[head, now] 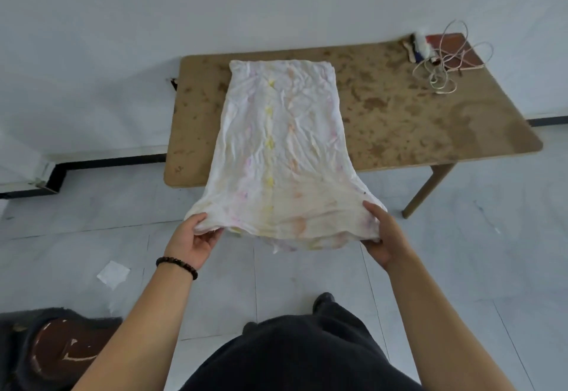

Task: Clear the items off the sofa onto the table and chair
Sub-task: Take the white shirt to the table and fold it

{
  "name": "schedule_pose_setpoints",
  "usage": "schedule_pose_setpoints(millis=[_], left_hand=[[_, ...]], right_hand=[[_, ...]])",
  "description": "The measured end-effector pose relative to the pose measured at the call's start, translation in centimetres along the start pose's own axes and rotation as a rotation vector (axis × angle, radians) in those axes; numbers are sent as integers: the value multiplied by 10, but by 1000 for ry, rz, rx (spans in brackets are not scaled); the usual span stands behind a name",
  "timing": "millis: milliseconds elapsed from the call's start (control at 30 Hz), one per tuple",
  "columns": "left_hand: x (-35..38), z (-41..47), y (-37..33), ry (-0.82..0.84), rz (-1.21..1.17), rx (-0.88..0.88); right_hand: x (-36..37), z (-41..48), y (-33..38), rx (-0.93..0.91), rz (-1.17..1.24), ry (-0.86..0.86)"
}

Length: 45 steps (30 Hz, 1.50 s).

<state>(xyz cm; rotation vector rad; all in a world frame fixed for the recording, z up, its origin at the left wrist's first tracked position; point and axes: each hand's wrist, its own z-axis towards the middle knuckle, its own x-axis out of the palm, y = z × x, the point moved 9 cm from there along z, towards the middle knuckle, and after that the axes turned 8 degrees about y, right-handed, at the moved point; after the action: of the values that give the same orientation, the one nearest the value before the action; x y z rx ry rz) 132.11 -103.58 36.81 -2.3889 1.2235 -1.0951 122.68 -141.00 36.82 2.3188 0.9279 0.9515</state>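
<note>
A white cloth [282, 144] with faint yellow and pink marks lies lengthwise across the stained brown table [415, 120]. Its far end rests near the table's back edge, and its near end hangs out past the front edge, held up in the air. My left hand [192, 241] grips the near left corner. My right hand [382, 237] grips the near right corner. A dark bead bracelet [176, 264] sits on my left wrist.
At the table's back right corner lie a red book [451, 49], a tangle of pale cable [442, 74] and some small items. A white scrap of paper [113, 273] lies on the tiled floor. A dark worn seat [55, 357] shows at the bottom left.
</note>
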Motion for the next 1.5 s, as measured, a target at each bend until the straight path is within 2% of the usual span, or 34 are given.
schedule_pose_setpoints(millis=[233,433,700,800,900,933,1000,1067,1100,1200,1267,1367,1433,1500], left_hand=[[46,26,-24,-130,-17,58],[87,70,-54,-192,-74,68],[154,194,-119,-211,-36,68],[166,246,-127,-226,302,64],[178,284,-124,-191,853,169],[187,292,-121,-135,1113,251],[210,301,-104,78,1590,454],[223,306,-81,288,1922,557],[224,310,-72,353,2034,569],[224,318,-61,457,2185,551],[225,319,-64,505,2205,561],[234,313,-75,560,2193,728],[241,314,-96,449,2099,792],[244,320,-122,247,1962,784]], right_hand=[[25,42,56,49,71,80],[54,90,98,60,282,93],[93,205,148,77,549,-20],[90,239,150,80,334,-113],[87,260,140,50,-33,-261],[88,263,139,14,-230,-302],[98,267,144,-111,-793,-323],[128,270,140,-274,-1349,-199],[141,273,130,-317,-1541,-111],[161,286,113,-355,-1831,11],[169,295,124,-409,-1860,-34],[178,315,148,-419,-1835,-127],[188,330,163,-427,-1857,-161],[193,339,179,-455,-1782,-252]])
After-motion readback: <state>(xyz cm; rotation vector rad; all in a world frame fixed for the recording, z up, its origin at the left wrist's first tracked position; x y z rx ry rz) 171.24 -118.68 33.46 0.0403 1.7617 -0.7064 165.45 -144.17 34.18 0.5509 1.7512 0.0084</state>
